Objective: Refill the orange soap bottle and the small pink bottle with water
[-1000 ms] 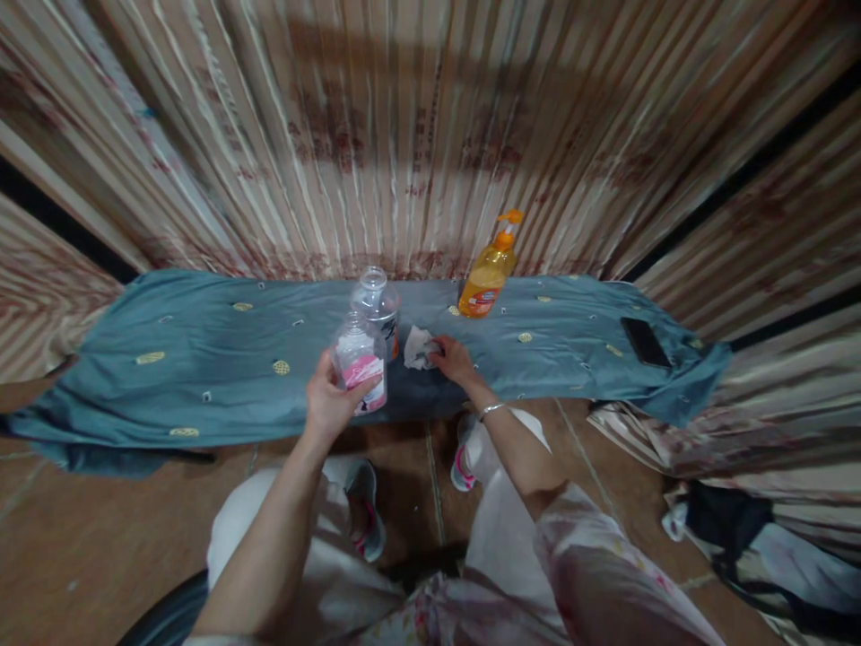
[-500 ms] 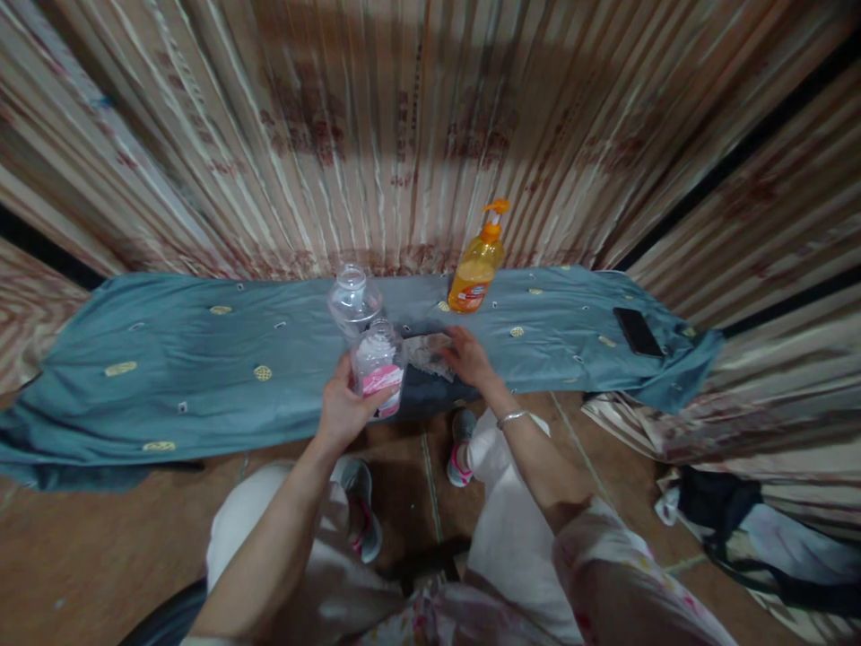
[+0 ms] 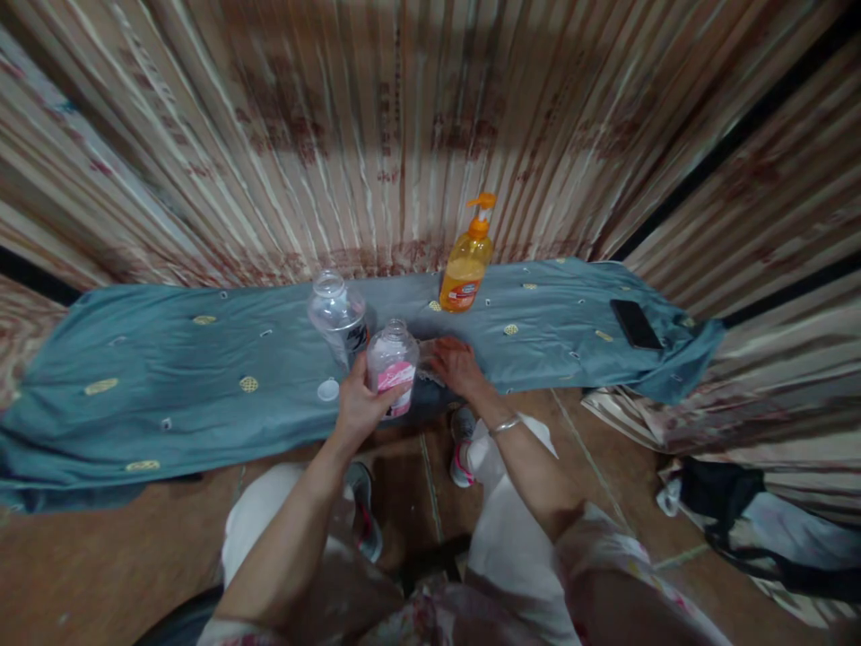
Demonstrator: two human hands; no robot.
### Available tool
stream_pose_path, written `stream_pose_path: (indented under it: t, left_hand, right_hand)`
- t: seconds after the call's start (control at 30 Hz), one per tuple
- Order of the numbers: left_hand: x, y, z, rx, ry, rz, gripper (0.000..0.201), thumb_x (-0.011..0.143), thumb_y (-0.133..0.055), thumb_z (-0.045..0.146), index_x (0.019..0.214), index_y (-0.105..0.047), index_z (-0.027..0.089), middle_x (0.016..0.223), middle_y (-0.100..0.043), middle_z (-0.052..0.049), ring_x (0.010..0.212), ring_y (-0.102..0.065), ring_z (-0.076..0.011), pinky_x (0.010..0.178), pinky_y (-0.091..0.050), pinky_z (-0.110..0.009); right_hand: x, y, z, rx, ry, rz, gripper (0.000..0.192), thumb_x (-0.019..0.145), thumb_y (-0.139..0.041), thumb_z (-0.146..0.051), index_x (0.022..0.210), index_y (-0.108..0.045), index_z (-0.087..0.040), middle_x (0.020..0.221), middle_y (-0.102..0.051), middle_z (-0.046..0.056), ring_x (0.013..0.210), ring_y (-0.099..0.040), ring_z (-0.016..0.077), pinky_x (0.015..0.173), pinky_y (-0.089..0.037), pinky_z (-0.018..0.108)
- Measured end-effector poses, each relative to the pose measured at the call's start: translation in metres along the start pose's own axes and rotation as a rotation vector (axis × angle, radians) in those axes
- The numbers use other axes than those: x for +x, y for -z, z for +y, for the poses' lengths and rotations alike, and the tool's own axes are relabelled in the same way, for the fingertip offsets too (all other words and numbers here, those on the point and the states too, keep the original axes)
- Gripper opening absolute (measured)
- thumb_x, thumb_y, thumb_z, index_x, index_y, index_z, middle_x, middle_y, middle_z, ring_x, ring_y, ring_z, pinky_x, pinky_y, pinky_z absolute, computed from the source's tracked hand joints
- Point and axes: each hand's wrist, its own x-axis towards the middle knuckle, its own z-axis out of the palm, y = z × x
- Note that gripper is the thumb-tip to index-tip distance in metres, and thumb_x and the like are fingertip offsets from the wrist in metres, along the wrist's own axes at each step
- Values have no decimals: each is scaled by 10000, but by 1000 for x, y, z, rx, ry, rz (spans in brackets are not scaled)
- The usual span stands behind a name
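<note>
My left hand (image 3: 360,401) is wrapped round a clear plastic bottle (image 3: 394,359) with a pink and white label. The bottle stands upright, its mouth uncapped. My right hand (image 3: 457,366) is closed on a crumpled grey-white cloth (image 3: 426,361) just right of the bottle; the fingers partly hide it. Behind and left of the held bottle is a second clear bottle (image 3: 337,314), also uncapped, with dark lettering low on its side. Near my left hand a round white cap (image 3: 328,389) lies flat on the blue-green tablecloth (image 3: 202,359).
An orange pump bottle of yellow liquid soap (image 3: 466,269) stands toward the back. A black phone (image 3: 636,324) lies at the right end. Pleated curtains (image 3: 377,135) hang directly behind the table. A dark bag (image 3: 723,502) rests at lower right.
My left hand and its bottle have shifted right, away from the second bottle, uncovering the white cap. My right hand has gathered the cloth and drawn closer to the bottle. The view has turned slightly.
</note>
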Motion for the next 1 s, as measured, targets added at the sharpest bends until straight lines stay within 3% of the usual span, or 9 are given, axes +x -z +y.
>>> stream_pose_path:
  t: [0.13,0.27,0.37,0.5,0.6,0.7,0.8,0.87,1.0]
  left_hand:
    - [8,-15,0,-28,38,25,744,601,-856,453,1236,-577,184,1051,-736,-64,920,-711,-236,850,-579,-364]
    - [17,-32,10,-179,-13,-28,708,622,-854,456,1211,-571,184,1058,-723,-61,936,-706,-227,868,-582,-364]
    - [21,-41,19,-257,-38,-67,698,605,-855,442,1190,-582,178,1057,-721,-57,941,-701,-229,874,-586,-372]
    - [22,-51,25,-263,2,-144,685,613,-845,410,1208,-607,169,1065,-735,-65,974,-709,-249,922,-586,-405]
    - [21,-52,29,-283,-2,-146,835,633,-843,445,1361,-532,180,1294,-688,-123,1159,-681,-285,1027,-554,-442]
    - [18,-38,40,-225,-92,-19,933,635,-862,476,1438,-463,219,1539,-505,-157,1402,-528,-310,1139,-478,-451]
    - [12,-5,51,-93,-218,175,846,735,-813,450,1462,-424,263,1576,-455,-139,1482,-438,-292,1186,-429,-447]
    - [11,17,51,14,-260,355,953,711,-842,420,1508,-340,278,1620,-387,-145,1519,-379,-301,1231,-365,-472]
    - [26,40,25,141,-94,489,1267,573,-931,355,1565,-153,227,1708,-130,-221,1607,-135,-331,1306,-161,-526]
  right_hand:
    - [-9,23,-17,522,-122,90,464,986,-523,-504,1332,-642,-217,1420,-639,130,1351,-570,278,1156,-418,473]
    - [-15,44,-38,1095,-56,-120,811,745,-765,-657,1416,-556,-252,1403,-642,102,1287,-612,295,1103,-472,455]
    - [-15,50,-42,1192,-54,-213,871,584,-906,-547,1329,-586,-228,1294,-692,95,1178,-665,281,1056,-502,444]
    - [-8,55,-36,1165,-155,-204,718,501,-940,-451,1108,-647,-203,1036,-757,34,959,-712,239,914,-562,398]
    - [5,64,-36,1181,-170,-219,624,457,-951,-425,957,-660,-193,870,-765,-6,799,-707,203,823,-584,368]
    - [24,78,-41,1216,-168,-167,566,475,-944,-438,908,-669,-199,836,-773,-5,754,-713,198,771,-607,366]
    - [41,82,-42,1213,-156,6,505,541,-921,-429,921,-669,-213,918,-786,16,812,-731,204,817,-612,379]
    - [46,76,-37,1186,-181,121,509,558,-907,-429,948,-662,-212,952,-787,30,840,-736,208,859,-605,394]
    - [46,51,-18,1074,-307,220,581,549,-884,-463,1005,-644,-196,998,-787,78,882,-742,244,856,-599,415]
